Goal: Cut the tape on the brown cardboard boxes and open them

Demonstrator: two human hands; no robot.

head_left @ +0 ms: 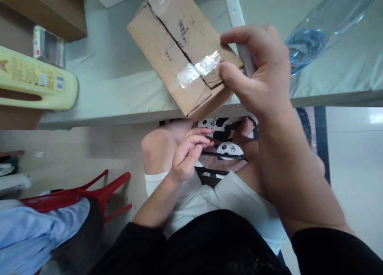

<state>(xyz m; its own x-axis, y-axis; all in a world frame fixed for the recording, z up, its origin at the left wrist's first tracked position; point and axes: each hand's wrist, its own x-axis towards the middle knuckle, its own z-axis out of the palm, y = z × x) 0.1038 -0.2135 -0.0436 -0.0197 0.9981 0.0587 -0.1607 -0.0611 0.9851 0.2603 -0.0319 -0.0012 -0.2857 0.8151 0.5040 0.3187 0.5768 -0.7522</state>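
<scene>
Currently touching box [191, 43] w/ R hand [263, 71] at front edge of tabletop [119, 75].
Resting R thumb on box's top flap nr shiny tape [187, 75], w/ R forefinger agst box's right side; can't tell if firmly grasping or merely touching. Seeing box set askew, w/ near end jutting past tabletop's front edge. Holding L hand [188, 157] low, below that edge & over legs [158, 147], released, w/ fingers loosely bent, nr box but apart. Also seeing bottle [317, 39] twd tabletop's R side, just past R hand; white strip [233, 5] behind R hand; jug [32, 79] on L, nr front edge; clear case [50, 47] just beyond jug; carton [50, 11] farther back on L. Lower down, seeing panda print [230, 148] btw legs and, on floor to L, red chair [98, 192] w/ blue cloth [38, 231] by it.
</scene>
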